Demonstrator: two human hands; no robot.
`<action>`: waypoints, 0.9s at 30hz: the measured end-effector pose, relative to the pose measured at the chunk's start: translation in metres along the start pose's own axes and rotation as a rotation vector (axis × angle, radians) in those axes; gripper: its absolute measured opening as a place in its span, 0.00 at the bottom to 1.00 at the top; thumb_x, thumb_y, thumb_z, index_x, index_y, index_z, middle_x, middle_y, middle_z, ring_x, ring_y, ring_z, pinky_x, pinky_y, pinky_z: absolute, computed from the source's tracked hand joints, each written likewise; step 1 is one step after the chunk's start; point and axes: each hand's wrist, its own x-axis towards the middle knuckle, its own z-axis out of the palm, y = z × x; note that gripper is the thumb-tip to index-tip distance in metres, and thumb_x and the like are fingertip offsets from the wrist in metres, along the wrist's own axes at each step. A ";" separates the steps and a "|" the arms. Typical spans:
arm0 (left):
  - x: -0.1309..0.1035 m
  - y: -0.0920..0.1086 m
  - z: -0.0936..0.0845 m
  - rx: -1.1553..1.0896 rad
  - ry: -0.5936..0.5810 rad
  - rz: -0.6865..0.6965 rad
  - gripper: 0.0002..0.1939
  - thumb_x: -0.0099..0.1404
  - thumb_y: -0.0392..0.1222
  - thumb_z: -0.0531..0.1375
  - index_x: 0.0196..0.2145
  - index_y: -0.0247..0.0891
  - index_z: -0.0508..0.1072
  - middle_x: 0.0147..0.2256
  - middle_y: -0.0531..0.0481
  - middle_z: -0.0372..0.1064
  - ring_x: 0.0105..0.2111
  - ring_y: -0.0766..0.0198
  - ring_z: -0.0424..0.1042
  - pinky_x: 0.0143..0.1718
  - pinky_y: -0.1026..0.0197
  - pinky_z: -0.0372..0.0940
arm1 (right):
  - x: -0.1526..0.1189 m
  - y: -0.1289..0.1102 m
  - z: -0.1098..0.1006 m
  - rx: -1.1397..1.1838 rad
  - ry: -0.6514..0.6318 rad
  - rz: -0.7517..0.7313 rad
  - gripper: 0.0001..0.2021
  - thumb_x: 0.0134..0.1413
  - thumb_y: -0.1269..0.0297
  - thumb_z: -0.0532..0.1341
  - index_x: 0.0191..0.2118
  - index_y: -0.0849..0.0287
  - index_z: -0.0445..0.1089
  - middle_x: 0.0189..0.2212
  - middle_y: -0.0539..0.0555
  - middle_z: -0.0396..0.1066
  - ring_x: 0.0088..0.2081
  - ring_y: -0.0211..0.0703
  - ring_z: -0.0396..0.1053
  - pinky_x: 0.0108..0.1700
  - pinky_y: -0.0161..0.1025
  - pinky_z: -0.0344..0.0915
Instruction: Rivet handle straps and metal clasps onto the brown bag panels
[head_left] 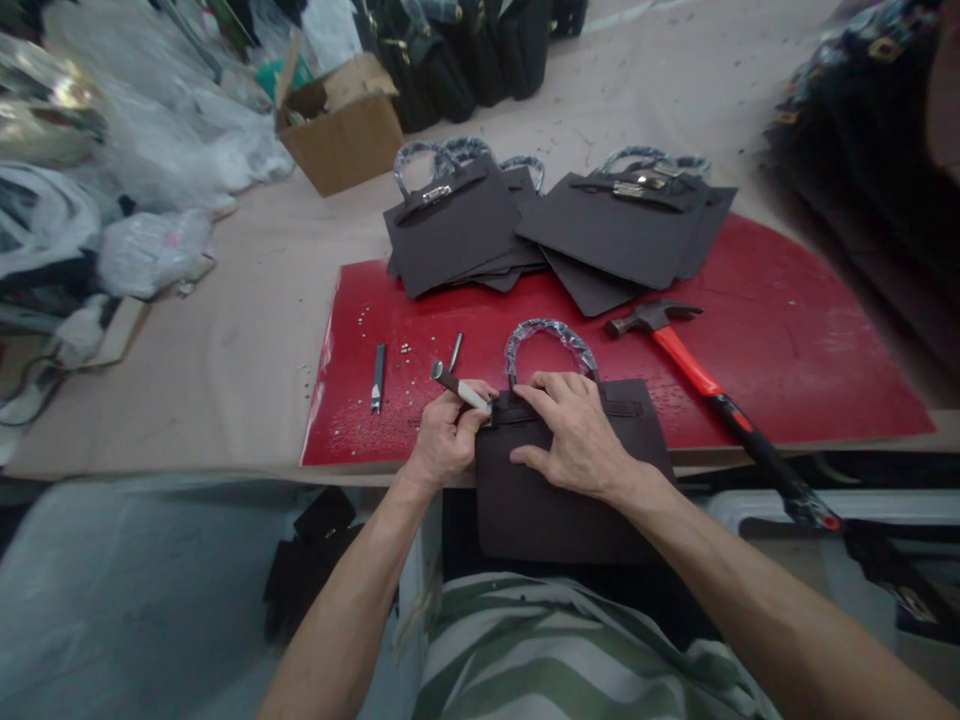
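Observation:
A dark brown bag panel (570,510) with a plastic-wrapped handle (551,328) hangs partly over the table's front edge. My left hand (446,435) is closed on a strap with a metal end (450,380), beside the panel's upper left corner. Part of that strap looks white, and its far end is hidden by my fingers. My right hand (574,430) lies on the panel just below the handle, fingers spread. On the red mat (787,350), a claw hammer (686,360) lies to the right, and a flat metal tool (379,378) and a thin metal rod (456,352) lie to the left.
Similar panels with wrapped handles (457,225) (622,230) are piled at the mat's back. Behind stand an open cardboard box (345,140) and dark bags (450,60). Plastic wrapping (165,110) covers the back left. A dark stack (862,160) is at the right. Small bits dot the mat.

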 end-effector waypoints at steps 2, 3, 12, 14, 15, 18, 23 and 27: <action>0.000 -0.001 -0.001 -0.017 -0.014 -0.003 0.06 0.69 0.38 0.56 0.40 0.37 0.72 0.40 0.43 0.76 0.43 0.57 0.77 0.47 0.55 0.72 | -0.001 0.004 -0.002 0.024 -0.014 -0.041 0.34 0.45 0.52 0.73 0.56 0.61 0.67 0.52 0.63 0.67 0.52 0.58 0.62 0.56 0.53 0.55; 0.001 -0.001 -0.002 -0.027 -0.020 -0.005 0.06 0.69 0.38 0.56 0.40 0.37 0.72 0.41 0.43 0.76 0.43 0.57 0.77 0.47 0.55 0.72 | -0.001 0.006 -0.002 0.034 -0.020 -0.057 0.33 0.45 0.53 0.73 0.55 0.60 0.68 0.52 0.62 0.67 0.52 0.58 0.62 0.55 0.53 0.55; -0.002 0.002 0.003 0.041 0.041 0.038 0.05 0.68 0.37 0.57 0.39 0.37 0.72 0.40 0.43 0.76 0.42 0.57 0.77 0.47 0.56 0.72 | -0.001 0.004 0.000 0.052 0.001 -0.036 0.23 0.47 0.58 0.71 0.47 0.60 0.68 0.51 0.61 0.68 0.51 0.56 0.61 0.55 0.52 0.56; -0.003 0.003 0.006 0.084 0.075 0.064 0.05 0.68 0.36 0.56 0.40 0.37 0.72 0.40 0.44 0.76 0.43 0.58 0.77 0.47 0.56 0.71 | -0.001 0.003 -0.001 0.044 0.005 -0.033 0.21 0.47 0.59 0.70 0.47 0.60 0.68 0.51 0.61 0.68 0.51 0.56 0.62 0.54 0.52 0.56; -0.004 0.003 0.008 0.102 0.087 0.078 0.05 0.68 0.36 0.56 0.40 0.38 0.72 0.40 0.44 0.76 0.43 0.58 0.77 0.47 0.57 0.71 | -0.001 0.003 -0.001 0.044 0.009 -0.032 0.21 0.47 0.59 0.70 0.46 0.60 0.69 0.50 0.61 0.68 0.51 0.56 0.62 0.54 0.52 0.56; -0.006 0.004 0.011 0.137 0.103 0.124 0.05 0.68 0.35 0.56 0.41 0.38 0.71 0.40 0.45 0.76 0.43 0.59 0.77 0.47 0.57 0.72 | -0.001 0.003 0.000 0.051 0.024 -0.034 0.20 0.48 0.60 0.69 0.46 0.60 0.68 0.51 0.61 0.68 0.51 0.56 0.62 0.55 0.52 0.56; -0.006 0.005 0.011 0.175 0.095 0.167 0.05 0.67 0.33 0.56 0.40 0.38 0.70 0.40 0.45 0.75 0.43 0.59 0.76 0.47 0.58 0.72 | -0.002 0.006 0.003 0.080 0.047 -0.042 0.20 0.48 0.61 0.69 0.46 0.59 0.68 0.51 0.61 0.68 0.51 0.57 0.62 0.55 0.53 0.56; -0.005 0.005 0.011 0.188 0.076 0.172 0.06 0.67 0.33 0.55 0.40 0.38 0.70 0.40 0.44 0.75 0.43 0.59 0.76 0.47 0.57 0.72 | -0.004 0.007 0.005 0.135 0.088 -0.057 0.18 0.48 0.62 0.68 0.45 0.59 0.69 0.51 0.61 0.68 0.51 0.57 0.63 0.54 0.54 0.57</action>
